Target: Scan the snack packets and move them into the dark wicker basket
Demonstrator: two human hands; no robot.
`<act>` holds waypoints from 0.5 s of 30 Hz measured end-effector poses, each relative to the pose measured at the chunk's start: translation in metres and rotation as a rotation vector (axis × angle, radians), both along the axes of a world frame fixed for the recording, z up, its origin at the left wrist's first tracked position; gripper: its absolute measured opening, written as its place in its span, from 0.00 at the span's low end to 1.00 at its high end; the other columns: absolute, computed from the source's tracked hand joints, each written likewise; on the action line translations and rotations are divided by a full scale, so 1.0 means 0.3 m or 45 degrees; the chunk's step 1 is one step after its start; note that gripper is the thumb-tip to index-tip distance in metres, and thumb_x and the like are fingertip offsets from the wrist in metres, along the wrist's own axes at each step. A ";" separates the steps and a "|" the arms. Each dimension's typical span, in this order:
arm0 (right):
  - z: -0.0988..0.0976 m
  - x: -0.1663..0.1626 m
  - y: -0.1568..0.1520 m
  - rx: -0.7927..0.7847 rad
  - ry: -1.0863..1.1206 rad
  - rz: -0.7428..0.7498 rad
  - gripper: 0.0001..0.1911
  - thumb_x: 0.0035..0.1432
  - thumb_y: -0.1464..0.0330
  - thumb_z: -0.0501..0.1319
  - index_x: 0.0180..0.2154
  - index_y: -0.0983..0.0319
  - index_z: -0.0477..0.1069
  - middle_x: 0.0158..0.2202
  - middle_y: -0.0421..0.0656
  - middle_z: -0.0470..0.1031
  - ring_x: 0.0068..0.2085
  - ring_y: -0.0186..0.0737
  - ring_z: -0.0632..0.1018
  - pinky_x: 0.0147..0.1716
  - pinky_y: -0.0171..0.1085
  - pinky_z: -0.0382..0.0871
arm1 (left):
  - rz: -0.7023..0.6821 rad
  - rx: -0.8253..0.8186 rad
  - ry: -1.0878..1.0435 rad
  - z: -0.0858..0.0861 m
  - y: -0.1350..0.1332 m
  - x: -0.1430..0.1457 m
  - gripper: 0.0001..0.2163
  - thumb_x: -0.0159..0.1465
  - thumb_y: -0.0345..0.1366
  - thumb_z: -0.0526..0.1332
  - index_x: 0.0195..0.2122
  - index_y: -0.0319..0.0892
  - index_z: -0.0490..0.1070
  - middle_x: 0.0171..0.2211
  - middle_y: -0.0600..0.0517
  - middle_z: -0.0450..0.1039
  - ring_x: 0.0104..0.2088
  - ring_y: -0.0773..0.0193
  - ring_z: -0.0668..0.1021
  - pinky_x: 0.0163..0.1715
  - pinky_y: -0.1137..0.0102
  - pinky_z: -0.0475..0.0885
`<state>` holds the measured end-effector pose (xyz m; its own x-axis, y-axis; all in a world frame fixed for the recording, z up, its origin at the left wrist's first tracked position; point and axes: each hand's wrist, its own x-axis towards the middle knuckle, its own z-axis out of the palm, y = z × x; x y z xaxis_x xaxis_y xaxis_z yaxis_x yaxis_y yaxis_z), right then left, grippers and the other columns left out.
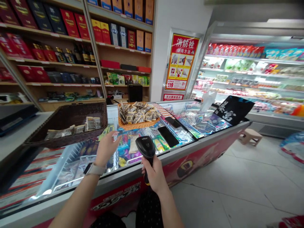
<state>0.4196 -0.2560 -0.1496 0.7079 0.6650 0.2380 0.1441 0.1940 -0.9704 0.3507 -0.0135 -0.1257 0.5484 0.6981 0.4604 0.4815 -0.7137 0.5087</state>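
My right hand [155, 173] is wrapped round the handle of a black barcode scanner [145, 147], its head raised over the front edge of the chest freezer. Above the freezer's glass top, my left hand [108, 147] reaches forward with its fingers apart and nothing visible in them. It is nearest to a dark brown wicker basket [71, 110] with a few small packets [93, 123] inside. Just beyond that hand stands an orange wicker basket [133, 126] heaped with small wrapped packets [140, 112]. Two black phones, one nearer [168, 136] and one farther [173, 122], lie on the glass to the right.
The chest freezer [201, 145] spans the front, with bagged goods under its glass. A black printed bag [234, 110] lies at its far right end. Beside it on the floor is a beige stool [250, 136]. Shelves of boxes [121, 47] and a lit refrigerated display [251, 68] stand behind.
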 end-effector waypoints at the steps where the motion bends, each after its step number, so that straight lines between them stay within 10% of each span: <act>1: -0.002 -0.002 -0.005 0.003 -0.008 0.004 0.18 0.68 0.55 0.60 0.47 0.63 0.75 0.26 0.38 0.70 0.26 0.38 0.74 0.26 0.35 0.75 | 0.023 -0.020 -0.038 -0.028 -0.004 -0.025 0.20 0.65 0.50 0.57 0.48 0.41 0.77 0.42 0.45 0.83 0.34 0.54 0.81 0.39 0.65 0.74; 15: 0.016 0.021 -0.020 -0.029 -0.080 0.125 0.17 0.68 0.54 0.61 0.47 0.61 0.74 0.29 0.39 0.72 0.29 0.39 0.76 0.31 0.37 0.75 | 0.012 -0.061 -0.148 -0.084 -0.101 -0.145 0.20 0.66 0.50 0.55 0.47 0.41 0.76 0.42 0.42 0.82 0.36 0.53 0.81 0.42 0.62 0.75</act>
